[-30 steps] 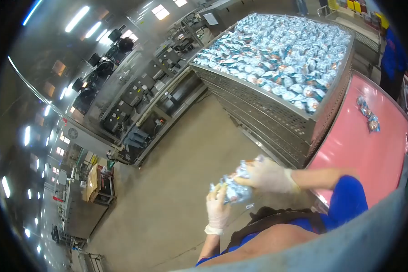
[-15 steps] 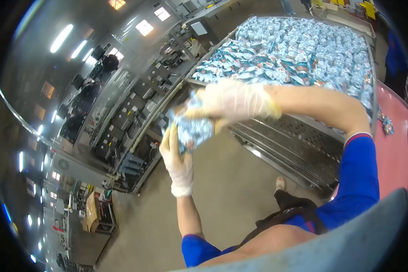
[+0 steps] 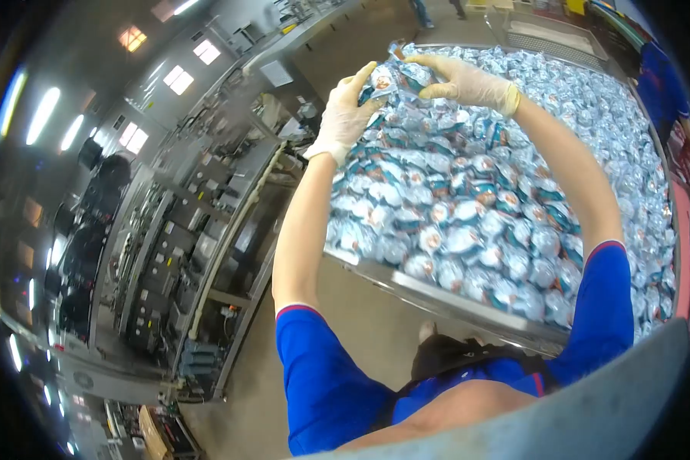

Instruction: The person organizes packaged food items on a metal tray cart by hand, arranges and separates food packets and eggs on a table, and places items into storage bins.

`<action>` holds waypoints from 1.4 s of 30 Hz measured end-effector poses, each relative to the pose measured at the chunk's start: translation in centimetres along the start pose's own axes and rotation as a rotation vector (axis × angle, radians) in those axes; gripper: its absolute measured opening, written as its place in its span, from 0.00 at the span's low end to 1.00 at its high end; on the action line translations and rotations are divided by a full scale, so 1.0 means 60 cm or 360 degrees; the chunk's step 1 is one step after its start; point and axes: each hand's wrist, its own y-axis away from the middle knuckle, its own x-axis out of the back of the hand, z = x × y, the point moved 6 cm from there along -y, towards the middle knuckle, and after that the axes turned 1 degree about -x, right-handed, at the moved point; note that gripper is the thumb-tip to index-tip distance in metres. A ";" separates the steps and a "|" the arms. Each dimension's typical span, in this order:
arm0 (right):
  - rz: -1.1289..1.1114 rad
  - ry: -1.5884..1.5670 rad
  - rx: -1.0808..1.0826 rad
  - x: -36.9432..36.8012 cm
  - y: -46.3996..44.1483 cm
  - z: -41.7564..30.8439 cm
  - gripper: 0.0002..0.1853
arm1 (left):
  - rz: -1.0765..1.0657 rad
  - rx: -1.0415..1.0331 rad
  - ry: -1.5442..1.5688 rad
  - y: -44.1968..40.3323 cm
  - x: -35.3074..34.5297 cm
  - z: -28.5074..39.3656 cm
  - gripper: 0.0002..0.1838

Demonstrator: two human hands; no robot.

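Both my hands wear whitish gloves and are stretched over the far left part of a wide metal tray (image 3: 437,300). My left hand (image 3: 341,119) grips shiny silver-blue packets (image 3: 385,80) from the left, thumb and fingers curled round them. From the right, my right hand (image 3: 471,83) pinches the same small bunch, its thumb beneath a teal-marked packet (image 3: 416,75). Exactly how many packets are between the hands I cannot tell. Below them the tray is covered with many similar packets (image 3: 460,238), printed in teal and orange.
Left of the tray stands a long metal machine line (image 3: 161,268) with dark boxes. A shallow wire-mesh tray (image 3: 552,34) is at the back right. Another person in blue (image 3: 662,84) stands at the right edge. A cardboard box (image 3: 155,435) sits at lower left.
My hands have moved from above the floor, left of the tray, to over its far left part, carrying the packets. My view has shifted nearer to the tray.
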 end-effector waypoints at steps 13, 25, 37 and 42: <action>-0.0340 0.0745 -0.1051 -0.177 -0.065 0.195 0.40 | -0.0655 -0.0825 -0.0500 -0.167 -0.230 -0.317 0.32; -0.0252 0.1039 -0.1021 -0.200 -0.062 0.190 0.34 | -0.1368 -0.0685 -0.0311 -0.203 -0.253 -0.314 0.38; -0.0459 0.0854 -0.1272 -0.210 -0.064 0.189 0.36 | -0.1232 -0.0777 -0.0303 -0.181 -0.264 -0.324 0.36; -0.0296 0.1059 -0.1114 -0.212 -0.059 0.185 0.30 | -0.1158 -0.0543 0.0311 -0.170 -0.300 -0.374 0.36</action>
